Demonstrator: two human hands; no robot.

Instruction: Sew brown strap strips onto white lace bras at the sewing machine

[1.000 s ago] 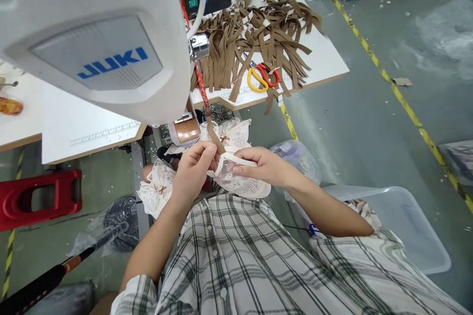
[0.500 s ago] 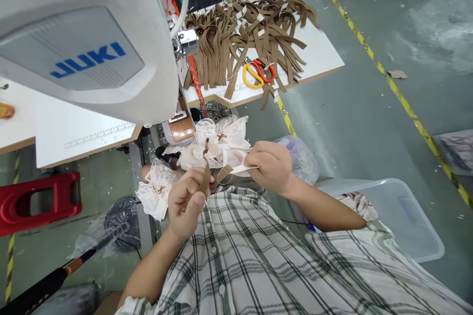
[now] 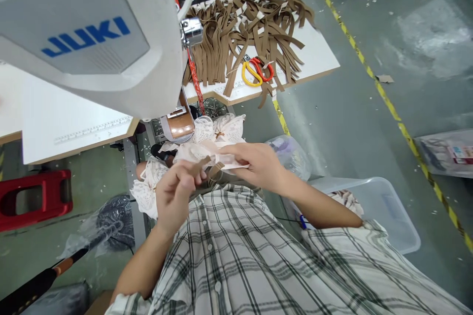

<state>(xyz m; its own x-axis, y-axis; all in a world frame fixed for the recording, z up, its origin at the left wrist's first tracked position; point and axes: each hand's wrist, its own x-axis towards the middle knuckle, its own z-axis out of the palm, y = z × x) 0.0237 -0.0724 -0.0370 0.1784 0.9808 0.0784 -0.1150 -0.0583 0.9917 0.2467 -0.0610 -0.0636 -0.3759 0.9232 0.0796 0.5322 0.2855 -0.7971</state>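
My left hand is closed, with a brown strap pinched between thumb and fingers. Just across from it, my right hand is closed on a thin white fabric piece, its fingers stretched along the cloth. A short looped end of brown strap hangs between the two hands. Behind them, a white lace bra with a small brown bow lies near the sewing machine's brown-topped arm. More white lace rests at the left, partly hidden by my left hand.
A JUKI sewing machine fills the upper left. Many brown straps and red-and-yellow scissors lie on the white table. To the right stands a clear plastic bin; a red stool is at the left.
My left hand has moved slightly left and down with the brown strap. My right hand's fingers have straightened along the white fabric, which now looks bunched. The view has shifted a little.
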